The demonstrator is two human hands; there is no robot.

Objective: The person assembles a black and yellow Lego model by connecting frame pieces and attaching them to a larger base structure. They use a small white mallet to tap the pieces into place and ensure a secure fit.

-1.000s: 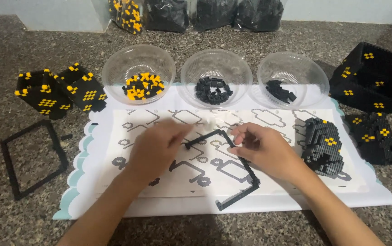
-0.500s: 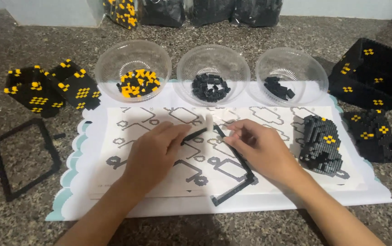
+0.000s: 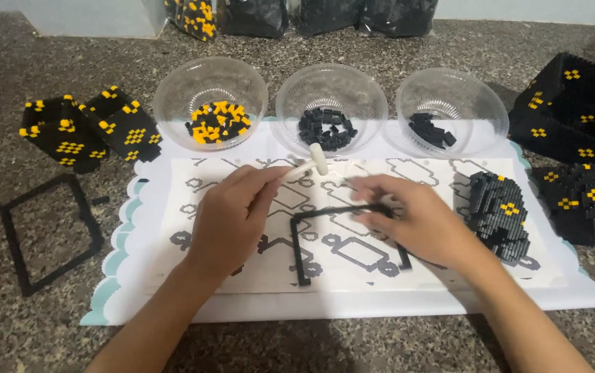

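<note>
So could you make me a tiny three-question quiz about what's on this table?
1. True or false: the left hand holds a small white tool.
2. Which clear bowl holds yellow and black pieces: A left, B middle, C right?
3. What does the right hand grip?

Key: 1 true. 2 A. 3 A thin black frame of small bricks, over the printed sheet.

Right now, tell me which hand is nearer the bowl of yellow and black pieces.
Left. The left hand sits just below the bowl of yellow and black pieces, holding a small white tool. The right hand is farther right, on the thin black frame.
</note>
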